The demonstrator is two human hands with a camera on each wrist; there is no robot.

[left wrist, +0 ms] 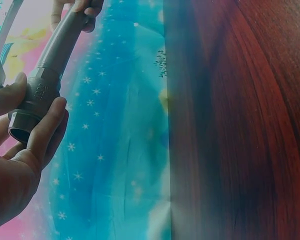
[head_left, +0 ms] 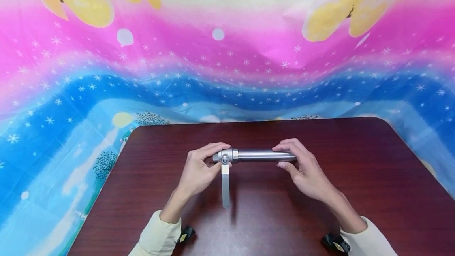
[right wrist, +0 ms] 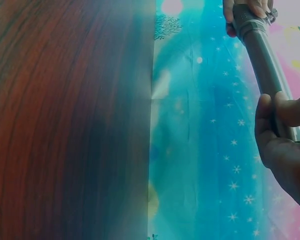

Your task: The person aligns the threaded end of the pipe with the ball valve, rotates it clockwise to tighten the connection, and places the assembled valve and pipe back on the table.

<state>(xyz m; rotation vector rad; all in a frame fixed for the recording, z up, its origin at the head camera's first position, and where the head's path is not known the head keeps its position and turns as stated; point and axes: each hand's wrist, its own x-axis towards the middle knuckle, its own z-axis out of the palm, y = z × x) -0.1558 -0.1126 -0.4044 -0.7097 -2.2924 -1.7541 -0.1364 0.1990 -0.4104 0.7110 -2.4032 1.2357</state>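
gripping valve [head_left: 229, 154] between left fingers [head_left: 214, 148], pipe [head_left: 257, 155] between right fingers [head_left: 289, 145]

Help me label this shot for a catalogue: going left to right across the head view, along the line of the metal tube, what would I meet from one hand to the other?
Left hand → valve → metal tube → right hand.

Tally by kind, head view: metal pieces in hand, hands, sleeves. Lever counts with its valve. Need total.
Valve, lever included: 1
Metal tube: 1
Hands: 2 (left hand, right hand)
Sleeves: 2 (left sleeve, right sleeve)
Total: 6
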